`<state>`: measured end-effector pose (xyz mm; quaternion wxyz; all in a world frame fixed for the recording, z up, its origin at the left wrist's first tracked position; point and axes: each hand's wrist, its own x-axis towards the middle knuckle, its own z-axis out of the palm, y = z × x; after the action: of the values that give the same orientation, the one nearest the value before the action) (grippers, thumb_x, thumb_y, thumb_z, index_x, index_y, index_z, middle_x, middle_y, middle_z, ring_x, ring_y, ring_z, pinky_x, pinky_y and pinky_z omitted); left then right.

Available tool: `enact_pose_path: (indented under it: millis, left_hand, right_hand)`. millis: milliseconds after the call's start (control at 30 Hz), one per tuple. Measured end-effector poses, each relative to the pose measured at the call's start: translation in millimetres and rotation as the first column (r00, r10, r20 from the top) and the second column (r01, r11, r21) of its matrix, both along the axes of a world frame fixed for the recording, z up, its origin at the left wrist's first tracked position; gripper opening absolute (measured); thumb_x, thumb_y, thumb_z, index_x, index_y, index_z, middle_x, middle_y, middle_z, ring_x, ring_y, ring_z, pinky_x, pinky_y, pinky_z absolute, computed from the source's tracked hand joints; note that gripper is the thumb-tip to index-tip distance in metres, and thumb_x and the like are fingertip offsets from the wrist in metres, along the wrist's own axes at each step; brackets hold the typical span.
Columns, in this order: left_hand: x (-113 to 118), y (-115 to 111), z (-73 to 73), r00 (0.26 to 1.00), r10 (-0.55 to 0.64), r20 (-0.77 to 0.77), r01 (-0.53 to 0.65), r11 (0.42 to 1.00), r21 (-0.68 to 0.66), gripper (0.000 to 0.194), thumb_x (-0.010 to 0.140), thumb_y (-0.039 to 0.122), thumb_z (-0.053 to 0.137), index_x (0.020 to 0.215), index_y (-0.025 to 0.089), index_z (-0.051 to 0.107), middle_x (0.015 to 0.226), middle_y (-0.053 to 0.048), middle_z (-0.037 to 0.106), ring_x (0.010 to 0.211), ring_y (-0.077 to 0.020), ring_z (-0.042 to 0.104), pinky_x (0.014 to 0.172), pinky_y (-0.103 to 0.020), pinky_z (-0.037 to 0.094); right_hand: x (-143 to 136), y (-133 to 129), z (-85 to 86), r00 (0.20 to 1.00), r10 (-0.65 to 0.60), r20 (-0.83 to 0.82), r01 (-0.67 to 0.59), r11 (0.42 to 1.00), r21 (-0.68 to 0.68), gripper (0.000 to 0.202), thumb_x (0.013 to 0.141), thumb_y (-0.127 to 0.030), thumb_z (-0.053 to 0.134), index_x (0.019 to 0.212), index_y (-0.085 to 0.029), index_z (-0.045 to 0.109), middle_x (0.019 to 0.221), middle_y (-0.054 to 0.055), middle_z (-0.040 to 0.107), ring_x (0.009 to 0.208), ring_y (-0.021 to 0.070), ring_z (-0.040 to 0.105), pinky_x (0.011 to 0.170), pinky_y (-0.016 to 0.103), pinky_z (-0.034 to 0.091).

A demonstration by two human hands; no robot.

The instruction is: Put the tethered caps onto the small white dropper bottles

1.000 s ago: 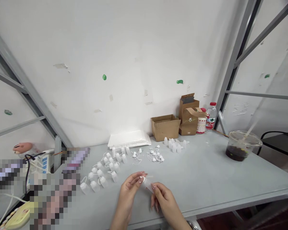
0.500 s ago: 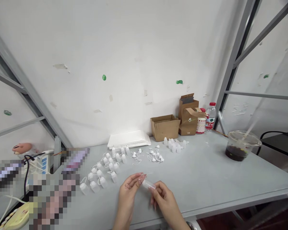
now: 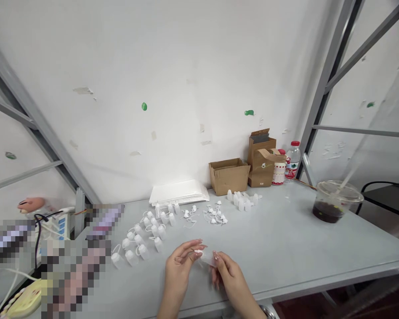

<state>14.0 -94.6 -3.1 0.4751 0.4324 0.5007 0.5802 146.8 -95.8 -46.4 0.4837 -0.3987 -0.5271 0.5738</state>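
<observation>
Bottle (image 3: 207,258), small and translucent with a white top, is held between your two hands, above the near part of the gray table (image 3: 286,248). It tilts, its top toward your left hand and its base toward your right.

Well to the left of your hands, a pink figure (image 3: 31,204) sits beside a white power strip (image 3: 60,228) with cables; nearer you is a yellow object (image 3: 26,299). Parts of that side are pixelated, so you cannot tell what lies there. Closer in, ahead and to the left of your left hand, capped bottles (image 3: 138,239) stand in loose rows, many with thin loops at their tops. Beyond them, near the wall, lies a stack of white sheets (image 3: 177,192).

Your left hand (image 3: 179,266) has its thumb and fingertips at the white top, its fingers bent. Directly ahead of your hands are loose white caps (image 3: 216,219) with thin straps, and behind these is an open cardboard box (image 3: 229,179). Your right hand (image 3: 231,277) pinches the base end between thumb and fingers.

Ahead and to the right of your right hand is a cluster of small bottles (image 3: 241,204). Behind it are a brown paper bag (image 3: 262,166), a patterned container (image 3: 278,173) and a red-capped water bottle (image 3: 292,161). Farther right, a lidded plastic cup (image 3: 330,206) holds dark liquid and a straw.
</observation>
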Motion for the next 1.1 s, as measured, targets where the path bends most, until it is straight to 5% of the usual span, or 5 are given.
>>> enact_pose_path:
  millis: [233, 367, 533, 867, 1100]
  left_hand:
    - [1, 3, -4.9, 0.983, -0.063, -0.173, 0.066, 0.998, 0.010, 0.031, 0.058, 0.023, 0.071, 0.089, 0.020, 0.069, 0.098, -0.008, 0.070, 0.099, -0.0251, 0.060, 0.087, -0.033, 0.045]
    - [-2, 0, -1.7, 0.908, -0.063, -0.415, 0.072, 0.997, 0.007, 0.009, 0.064, 0.028, 0.066, 0.068, 0.023, 0.072, 0.081, -0.006, 0.072, 0.084, -0.0240, 0.063, 0.080, -0.032, 0.046]
    - [0, -10, 11.2, 0.843, -0.059, -0.535, 0.090, 0.995, 0.033, 0.013, 0.068, 0.030, 0.062, 0.060, 0.026, 0.071, 0.066, -0.004, 0.070, 0.073, -0.0226, 0.061, 0.072, -0.029, 0.045]
    - [5, -18, 18.6, 0.857, -0.190, -0.478, 0.206, 0.978, -0.020, 0.019, 0.072, 0.036, 0.058, 0.065, 0.023, 0.070, 0.066, -0.004, 0.070, 0.071, -0.0212, 0.063, 0.071, -0.027, 0.046]
    - [-3, -7, 11.0, 0.986, 0.022, -0.166, -0.033, 0.998, -0.060, 0.024, 0.055, 0.037, 0.073, 0.070, 0.019, 0.072, 0.073, -0.007, 0.073, 0.074, -0.0241, 0.066, 0.075, -0.032, 0.051]
  right_hand:
    - [1, 6, 1.0, 0.989, -0.080, -0.126, 0.076, 0.996, -0.040, 0.049, 0.075, -0.065, 0.040, 0.062, -0.019, 0.046, 0.044, -0.005, 0.044, 0.037, 0.0090, 0.037, 0.040, 0.021, 0.029]
    - [2, 6, 2.2, 0.982, -0.126, -0.144, 0.117, 0.991, -0.066, 0.048, 0.072, -0.065, 0.046, 0.062, -0.019, 0.048, 0.046, -0.005, 0.046, 0.040, 0.0095, 0.039, 0.043, 0.022, 0.031]
    - [3, 5, 5.2, 0.968, -0.189, -0.164, 0.177, 0.981, -0.083, 0.043, 0.068, -0.061, 0.055, 0.070, -0.018, 0.053, 0.049, -0.004, 0.049, 0.043, 0.0108, 0.041, 0.046, 0.023, 0.033]
    - [5, 6, 5.5, 0.937, -0.247, -0.248, 0.223, 0.967, -0.121, 0.042, 0.067, -0.060, 0.058, 0.067, -0.017, 0.054, 0.049, -0.004, 0.049, 0.045, 0.0117, 0.044, 0.049, 0.024, 0.036]
    - [6, 5, 7.8, 0.922, -0.276, -0.273, 0.254, 0.961, -0.114, 0.039, 0.067, -0.056, 0.061, 0.065, -0.017, 0.055, 0.051, -0.003, 0.050, 0.046, 0.0113, 0.044, 0.049, 0.023, 0.036]
